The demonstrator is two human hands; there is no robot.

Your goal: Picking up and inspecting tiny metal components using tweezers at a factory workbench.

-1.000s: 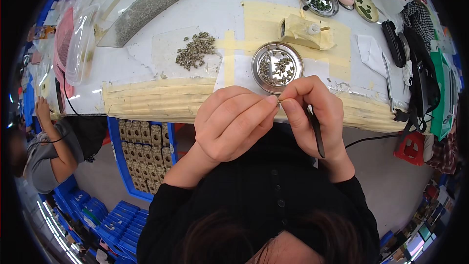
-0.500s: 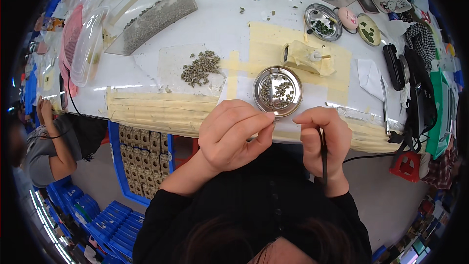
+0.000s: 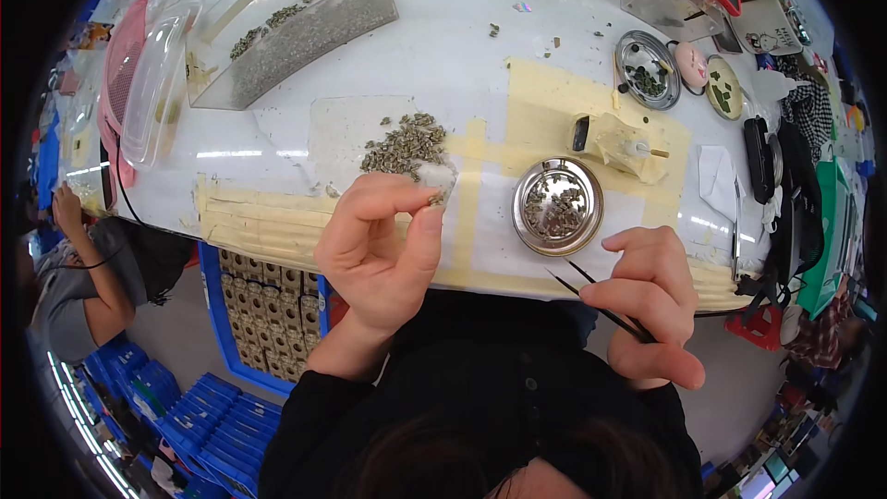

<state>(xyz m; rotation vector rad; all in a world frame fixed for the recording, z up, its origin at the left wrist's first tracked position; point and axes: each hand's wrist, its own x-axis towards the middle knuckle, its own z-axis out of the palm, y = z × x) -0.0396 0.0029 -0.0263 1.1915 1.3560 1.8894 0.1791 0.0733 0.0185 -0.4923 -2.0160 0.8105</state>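
Observation:
My left hand (image 3: 379, 259) is closed in a pinch on a tiny greyish metal part (image 3: 436, 200), held at the near edge of a pile of similar parts (image 3: 408, 145). The pile lies on a thin clear sheet (image 3: 337, 134). My right hand (image 3: 654, 291) grips black tweezers (image 3: 621, 321), whose tips are apart and point toward a round shiny metal dish (image 3: 599, 222). Several small parts (image 3: 557, 208) lie in the dish. Nothing shows between the tweezer tips.
Behind the dish stands a tape-wrapped block (image 3: 624, 150). A clear bin of small parts (image 3: 314, 32) is at the back left. To the right are a dish of dark pieces (image 3: 649, 74), a white cloth (image 3: 718, 176) and a black case (image 3: 759, 159). A person (image 3: 74, 268) sits far left.
My left hand has moved left from the dish's near rim to the pile. My right hand has turned, and the tweezers now show their tips toward the dish. The whole view has shifted slightly.

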